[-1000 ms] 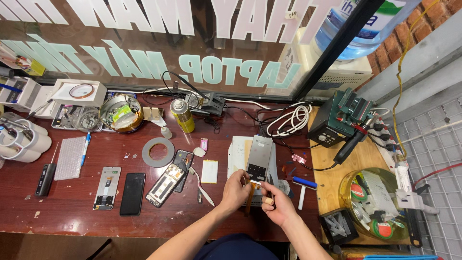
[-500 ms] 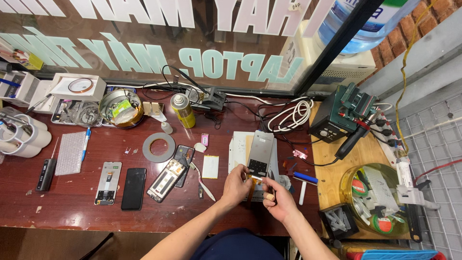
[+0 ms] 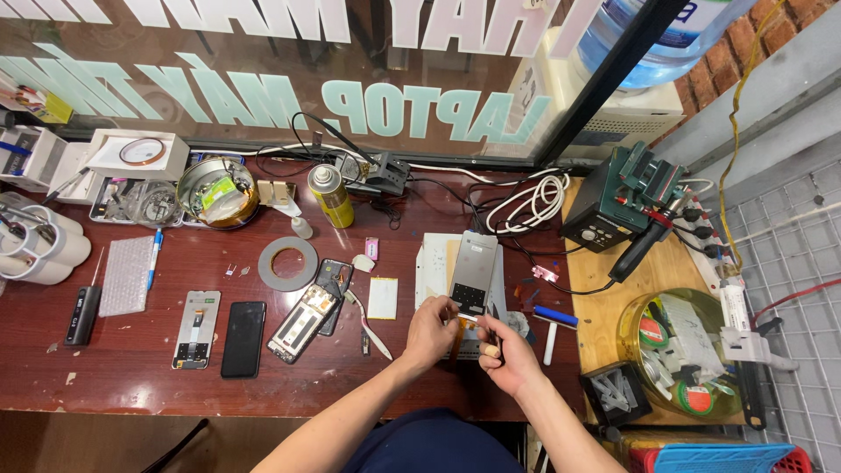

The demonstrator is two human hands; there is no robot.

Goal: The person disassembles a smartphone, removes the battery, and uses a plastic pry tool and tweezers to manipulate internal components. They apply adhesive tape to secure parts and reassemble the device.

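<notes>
Both hands meet at the near end of a grey phone screen panel [image 3: 474, 273], which lies on a pale mat at the desk's middle. The left hand [image 3: 431, 333] pinches its lower edge with curled fingers; the right hand [image 3: 506, 355] is closed on a thin dark tool, though its tip is too small to identify. An orange ribbon below the panel is partly hidden between the hands. Pale block lettering [image 3: 263, 96] crosses the glass behind; a yellow spray can [image 3: 330, 194] stands below it.

Pale lettered window sign [image 3: 350, 61] behind desk — black phone screen [image 3: 243, 338] front-left.
</notes>
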